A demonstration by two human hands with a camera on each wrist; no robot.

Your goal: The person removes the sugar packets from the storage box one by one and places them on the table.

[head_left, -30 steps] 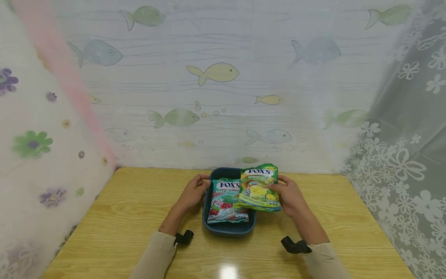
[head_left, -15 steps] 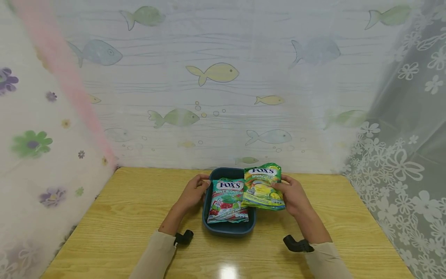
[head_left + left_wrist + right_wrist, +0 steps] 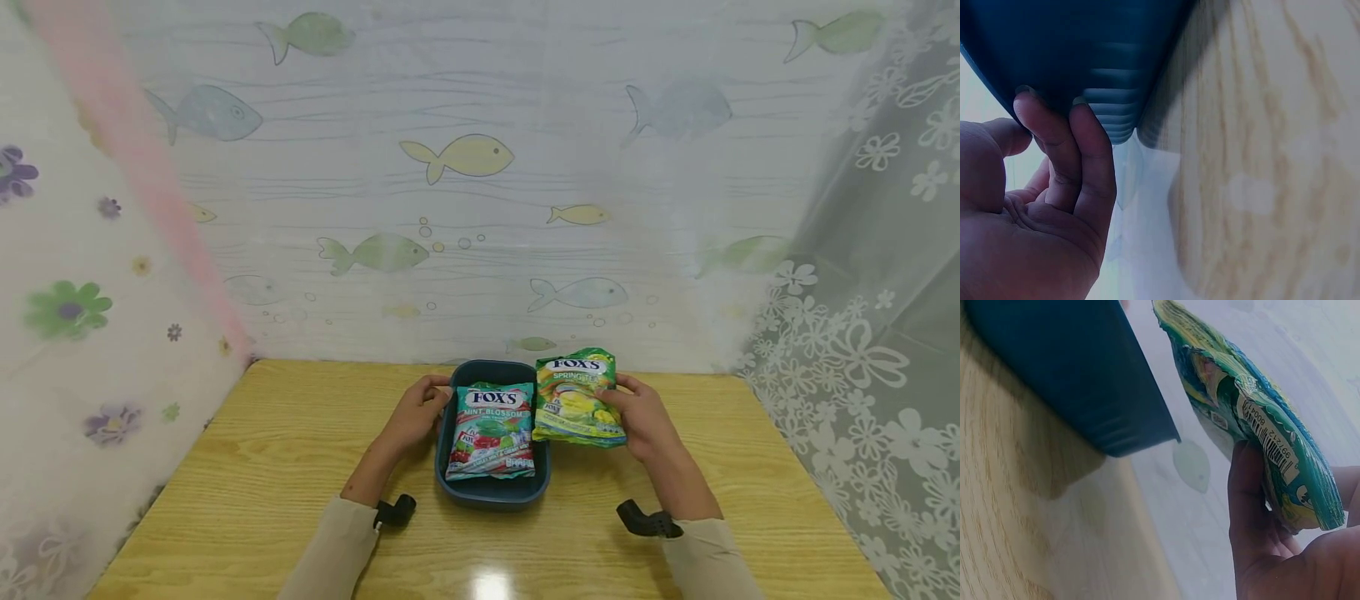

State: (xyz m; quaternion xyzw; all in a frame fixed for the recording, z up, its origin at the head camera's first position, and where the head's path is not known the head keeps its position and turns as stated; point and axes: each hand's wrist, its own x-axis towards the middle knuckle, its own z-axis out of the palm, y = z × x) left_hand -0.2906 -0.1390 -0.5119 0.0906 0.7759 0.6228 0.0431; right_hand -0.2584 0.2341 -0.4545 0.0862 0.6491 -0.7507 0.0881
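Note:
A blue plastic basin (image 3: 495,498) stands on the table, and a teal-and-red bag of Fox's Mint Blossom candy (image 3: 491,433) lies face up in it. My left hand (image 3: 417,412) holds the basin's left side. In the left wrist view, the thumb is at the rim and bent fingers (image 3: 1092,150) press the outer wall. Over the basin's right edge, my right hand (image 3: 637,417) grips a green-and-yellow bag of Fox's Spring Tea candy (image 3: 573,404), thumb on its front. The right wrist view shows this candy bag (image 3: 1254,419) raised beside the basin (image 3: 1079,381), a finger behind it.
The wooden table (image 3: 277,467) extends to both sides of the basin. A curtain with fish prints (image 3: 465,233) hangs behind it, with flower-patterned sheets at left and right. Black wrist cameras (image 3: 647,521) are strapped at both sleeves.
My right hand has moved the Spring Tea candy bag to the right and slightly up, uncovering the Mint Blossom bag. The left hand and the basin stay put.

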